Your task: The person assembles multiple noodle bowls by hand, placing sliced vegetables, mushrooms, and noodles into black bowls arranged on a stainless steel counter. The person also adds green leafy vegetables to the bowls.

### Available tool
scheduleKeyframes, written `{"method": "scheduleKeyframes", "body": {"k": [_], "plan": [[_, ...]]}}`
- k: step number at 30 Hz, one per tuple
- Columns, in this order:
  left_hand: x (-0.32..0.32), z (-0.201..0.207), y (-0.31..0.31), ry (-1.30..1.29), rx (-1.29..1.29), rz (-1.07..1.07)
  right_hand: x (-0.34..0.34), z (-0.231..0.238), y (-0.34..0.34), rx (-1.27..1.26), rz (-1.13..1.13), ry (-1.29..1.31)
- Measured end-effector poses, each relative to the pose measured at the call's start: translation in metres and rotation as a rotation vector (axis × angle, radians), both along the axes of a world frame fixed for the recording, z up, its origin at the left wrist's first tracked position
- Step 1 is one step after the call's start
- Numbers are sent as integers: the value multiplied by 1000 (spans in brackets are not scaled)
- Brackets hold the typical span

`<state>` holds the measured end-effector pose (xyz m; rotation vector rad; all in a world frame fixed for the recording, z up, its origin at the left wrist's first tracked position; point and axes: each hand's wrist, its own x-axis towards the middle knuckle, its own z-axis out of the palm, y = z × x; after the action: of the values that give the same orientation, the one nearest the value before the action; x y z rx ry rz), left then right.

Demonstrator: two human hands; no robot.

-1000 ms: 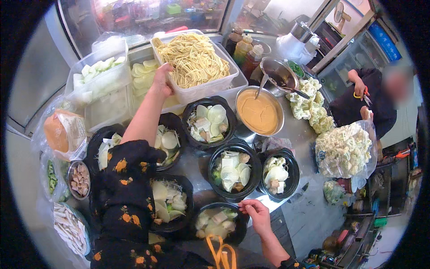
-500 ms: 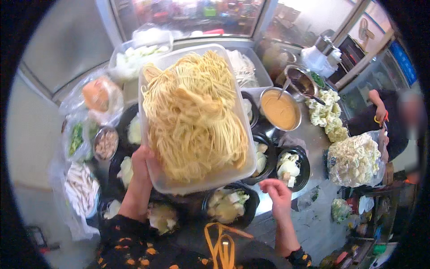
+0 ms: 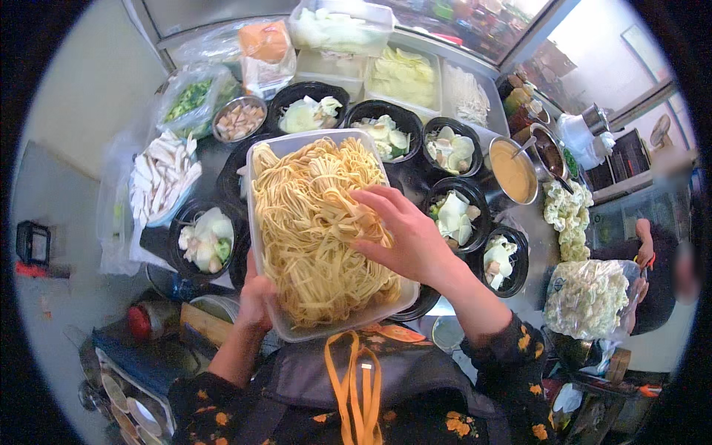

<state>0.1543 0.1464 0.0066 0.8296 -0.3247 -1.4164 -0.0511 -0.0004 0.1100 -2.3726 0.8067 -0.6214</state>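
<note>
A translucent plastic tub [image 3: 297, 335] full of pale yellow noodles [image 3: 319, 267] is held up in front of me, tilted a little toward me. My left hand [image 3: 256, 300] grips its left side near the lower corner. Over the right part of the noodles hovers my right hand [image 3: 411, 241], thumb and fingers apart; its fingertips meet the top strands, or nearly so. Around and beyond the tub stand several black bowls with sliced vegetables, such as one bowl [image 3: 175, 248] on the left and another bowl [image 3: 525, 271] on the right. The tub hides part of the bowls behind it.
At the right sits a steel pot of tan sauce [image 3: 513, 174] with a ladle. White strips [image 3: 165, 178] fill a bag at left, near a bowl of diced meat [image 3: 239, 121]. Cauliflower [image 3: 567, 222] lies by a bagged heap [image 3: 589, 300]. Another person [image 3: 656, 274] works at far right.
The tub has come lower and closer to me, uncovering bowls and containers at the back. My right hand has moved from beside the tub to over the noodles. The view has shifted.
</note>
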Motion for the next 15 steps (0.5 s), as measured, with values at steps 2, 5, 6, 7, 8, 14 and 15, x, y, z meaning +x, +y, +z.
{"method": "scheduleKeyframes", "body": {"k": [2, 5, 6, 7, 8, 14, 15], "plan": [[-5, 2, 3, -33, -10, -1, 8, -16, -2, -32, 15, 95], [-6, -5, 4, -53, -34, -14, 12, -25, -10, 81, 21, 148], [-7, -6, 5, -17, -16, -13, 14, -19, -11, 175, 1, 65], [-8, -7, 5, -12, -4, 8, 13, -12, -14, 166, -17, -26], [-9, -9, 4, -7, 7, 27, 13, 1, -16, 225, -57, -30], [-8, -35, -19, 42, -16, -52, -9, 64, -34, 336, -104, -339], [-4, -39, -19, 65, -10, -59, -12, 77, -33, 384, -109, -356]]}}
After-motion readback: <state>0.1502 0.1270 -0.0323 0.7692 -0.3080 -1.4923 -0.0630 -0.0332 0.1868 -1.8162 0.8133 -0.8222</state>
